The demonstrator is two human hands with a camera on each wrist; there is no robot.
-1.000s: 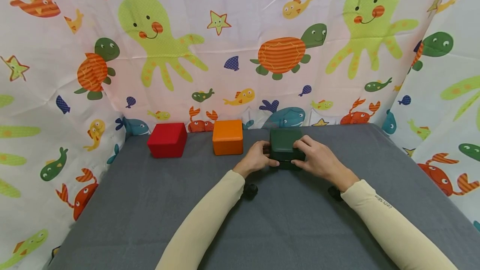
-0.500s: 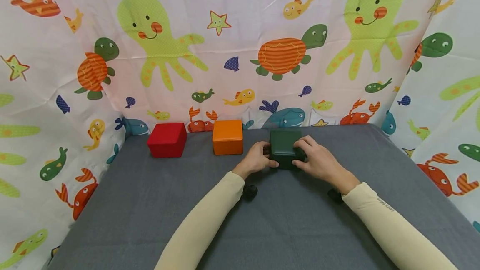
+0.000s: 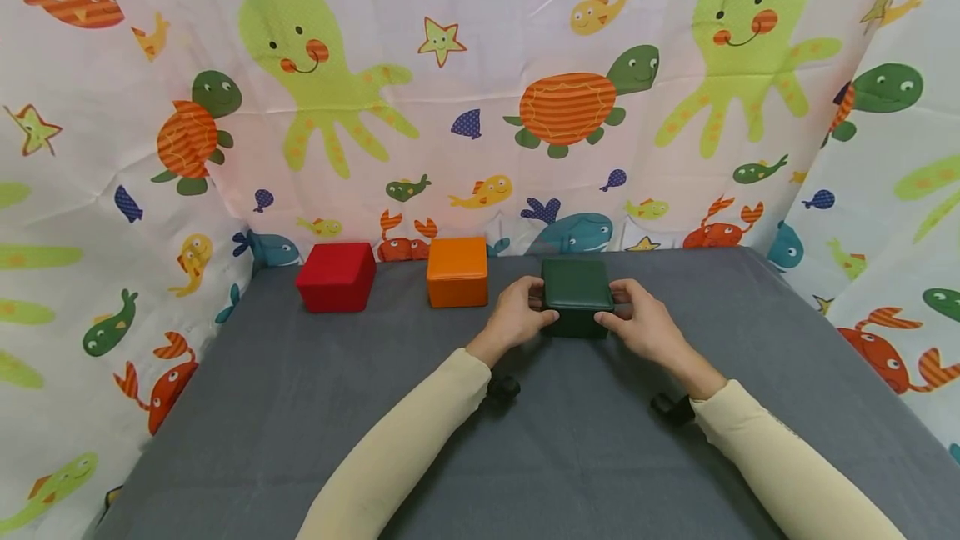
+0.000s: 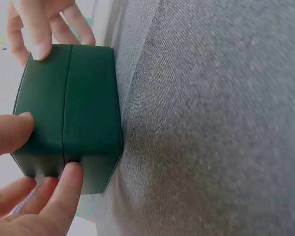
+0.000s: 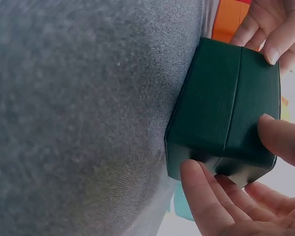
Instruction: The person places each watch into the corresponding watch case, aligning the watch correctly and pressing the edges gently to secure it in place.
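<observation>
A dark green box (image 3: 577,294) stands on the grey cloth, its lid down on its base with a thin seam between them. My left hand (image 3: 517,312) holds its left side, thumb at the front corner and fingers along the side. On the right side, my right hand (image 3: 643,321) holds the box with its thumb on the front of the lid. The left wrist view shows the left fingertips (image 4: 73,172) touching the side near the seam. In the right wrist view, the right thumb presses the front of the green box (image 5: 216,98).
To the left of the green box stand an orange box (image 3: 457,273) and, farther left, a red box (image 3: 336,277). A curtain (image 3: 480,107) printed with sea animals hangs behind and beside the grey-covered table (image 3: 300,423).
The green lid has come down, closing the gap above the base. My right hand has shifted from the lid's top edge to the box's right side; my left hand has barely moved.
</observation>
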